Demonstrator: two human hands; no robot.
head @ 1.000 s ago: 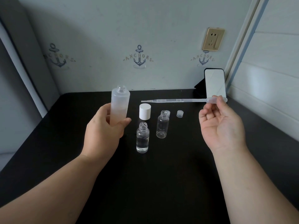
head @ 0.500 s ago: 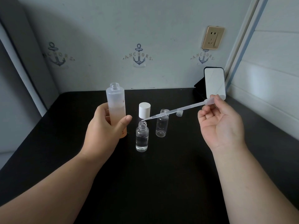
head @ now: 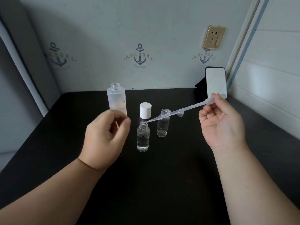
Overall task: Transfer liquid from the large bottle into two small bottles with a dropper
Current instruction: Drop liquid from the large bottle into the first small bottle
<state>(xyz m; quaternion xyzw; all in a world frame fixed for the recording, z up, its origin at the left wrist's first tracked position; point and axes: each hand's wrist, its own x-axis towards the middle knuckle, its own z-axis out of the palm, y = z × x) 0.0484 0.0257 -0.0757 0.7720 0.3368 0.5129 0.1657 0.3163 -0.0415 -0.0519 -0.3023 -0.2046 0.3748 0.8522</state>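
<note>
The large frosted bottle [head: 116,99] stands uncapped on the black table [head: 162,184], with a little liquid low inside. My left hand [head: 105,138] hovers in front of it, fingers loosely curled, holding nothing. My right hand [head: 222,125] pinches the bulb of a clear plastic dropper [head: 177,112]. The dropper slants down to the left and its tip sits at the mouth of the nearer small bottle [head: 143,138], which is mostly full of clear liquid. Behind it to the right stands the second small bottle [head: 162,125], which looks empty.
A white cap [head: 145,110] stands between the large bottle and the small ones. A small clear cap [head: 180,113] lies behind the dropper. A phone [head: 215,82] leans on a dark stand at the back right corner. Walls close the table at the back and right.
My left hand set the large bottle down and let go of it, then drew back toward me. My right hand swung the dropper from level down to the nearer small bottle's mouth.
</note>
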